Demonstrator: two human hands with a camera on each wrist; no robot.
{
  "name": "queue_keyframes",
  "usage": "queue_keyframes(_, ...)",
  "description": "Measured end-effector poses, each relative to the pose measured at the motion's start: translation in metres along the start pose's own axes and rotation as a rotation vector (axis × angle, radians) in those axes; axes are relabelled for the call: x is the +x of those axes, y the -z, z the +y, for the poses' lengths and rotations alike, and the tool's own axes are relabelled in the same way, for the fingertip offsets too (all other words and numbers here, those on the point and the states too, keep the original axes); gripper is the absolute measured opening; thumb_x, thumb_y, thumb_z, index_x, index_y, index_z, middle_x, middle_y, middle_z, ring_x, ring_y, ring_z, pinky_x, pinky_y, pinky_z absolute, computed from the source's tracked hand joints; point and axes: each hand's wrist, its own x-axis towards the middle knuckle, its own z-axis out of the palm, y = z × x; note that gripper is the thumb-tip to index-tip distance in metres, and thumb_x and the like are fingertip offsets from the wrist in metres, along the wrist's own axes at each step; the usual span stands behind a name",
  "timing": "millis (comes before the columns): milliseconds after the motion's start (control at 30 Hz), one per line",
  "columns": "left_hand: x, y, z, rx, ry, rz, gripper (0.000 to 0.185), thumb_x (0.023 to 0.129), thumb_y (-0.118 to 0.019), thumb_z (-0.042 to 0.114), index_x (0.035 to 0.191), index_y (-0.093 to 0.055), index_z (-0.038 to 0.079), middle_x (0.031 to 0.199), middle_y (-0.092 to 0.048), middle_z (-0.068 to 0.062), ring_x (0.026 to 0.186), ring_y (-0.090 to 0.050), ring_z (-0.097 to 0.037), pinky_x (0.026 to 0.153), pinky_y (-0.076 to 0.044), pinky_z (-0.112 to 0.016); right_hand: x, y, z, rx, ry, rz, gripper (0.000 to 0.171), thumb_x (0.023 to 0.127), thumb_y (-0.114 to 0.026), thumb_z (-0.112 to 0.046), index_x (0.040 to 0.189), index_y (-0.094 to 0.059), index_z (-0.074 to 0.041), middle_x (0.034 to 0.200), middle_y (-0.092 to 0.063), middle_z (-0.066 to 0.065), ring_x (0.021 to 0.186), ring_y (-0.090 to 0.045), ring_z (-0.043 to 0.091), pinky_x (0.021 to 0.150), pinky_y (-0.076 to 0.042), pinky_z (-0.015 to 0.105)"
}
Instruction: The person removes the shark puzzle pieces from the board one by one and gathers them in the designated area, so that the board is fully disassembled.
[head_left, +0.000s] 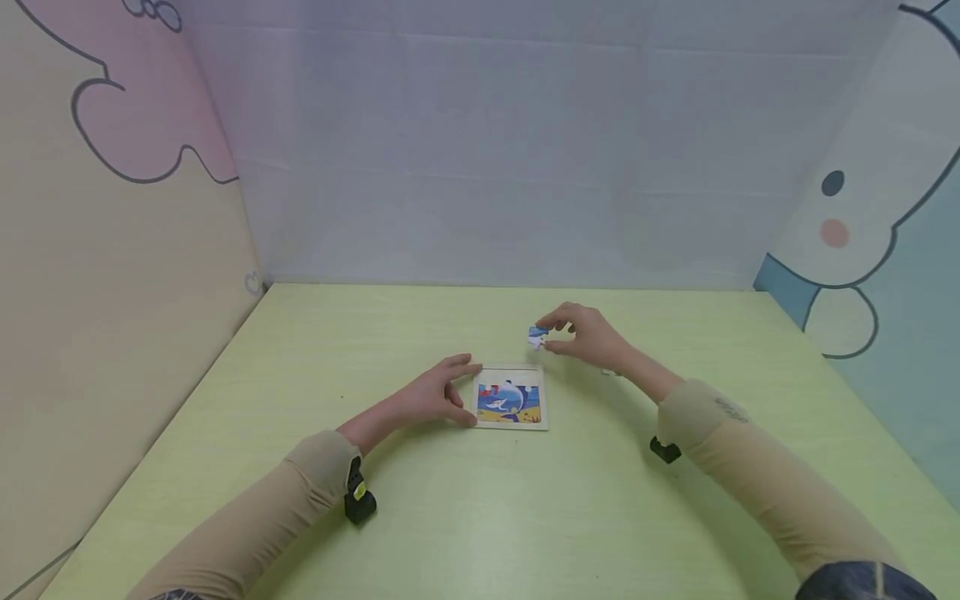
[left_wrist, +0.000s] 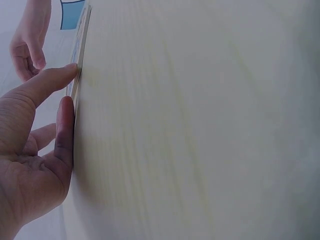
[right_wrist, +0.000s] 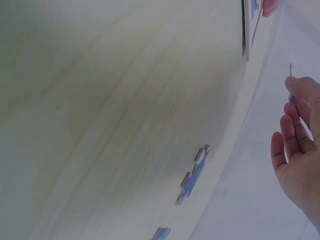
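A small wooden jigsaw tray (head_left: 546, 417) lies on the table, its assembled part (head_left: 510, 403) showing a dolphin in blue water over a sandy bottom. Along its top runs a pale strip with no picture. My left hand (head_left: 431, 395) touches the tray's left side, index finger by the upper corner and thumb by the lower one, both fairly straight. Beyond the tray's upper right corner, my right hand (head_left: 588, 337) pinches a blue and white jigsaw piece (head_left: 537, 337) between thumb and forefinger, raised above the table. In the right wrist view this piece (right_wrist: 291, 70) appears edge-on.
Loose jigsaw pieces lie to the right, one blue piece (right_wrist: 193, 177) and another (right_wrist: 161, 233) at the lower edge of the right wrist view. My right forearm mostly covers them in the head view. A pale wall (head_left: 480, 167) stands behind the yellow-green table (head_left: 465, 517).
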Motion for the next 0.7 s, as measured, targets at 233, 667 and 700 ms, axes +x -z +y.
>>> queue_keyframes(233, 0.000, -0.001, -0.001, -0.007, -0.006, 0.005, 0.090, 0.076, -0.085, 0.015, 0.153, -0.038, 0.009, 0.167, -0.013, -0.012, 0.082, -0.061, -0.009, 0.074, -0.049, -0.022, -0.009, 0.005, 0.013, -0.014, -0.030, 0.002, 0.035, 0.086, -0.076, -0.016, 0.120, -0.070, -0.008, 0.113, -0.069, 0.009, 0.103, -0.061, 0.025, 0.090, -0.051, 0.044)
queue_keyframes(667, 0.000, -0.001, 0.000, 0.001, 0.003, 0.003, 0.089, 0.077, -0.084, 0.016, 0.153, -0.038, 0.011, 0.167, -0.013, -0.011, 0.082, -0.061, -0.009, 0.074, -0.049, -0.023, -0.026, 0.005, 0.028, -0.029, -0.046, -0.026, 0.031, 0.086, -0.074, -0.013, 0.116, -0.070, -0.004, 0.111, -0.070, 0.012, 0.100, -0.061, 0.026, 0.087, -0.051, 0.044)
queue_keyframes(700, -0.001, -0.001, 0.001, 0.002, 0.005, 0.003, 0.089, 0.077, -0.084, 0.016, 0.153, -0.038, 0.011, 0.167, -0.013, -0.010, 0.082, -0.061, -0.009, 0.075, -0.049, -0.024, -0.027, 0.005, 0.029, -0.031, -0.047, -0.031, 0.031, 0.086, -0.074, -0.012, 0.116, -0.070, -0.003, 0.111, -0.070, 0.013, 0.100, -0.061, 0.026, 0.087, -0.051, 0.044)
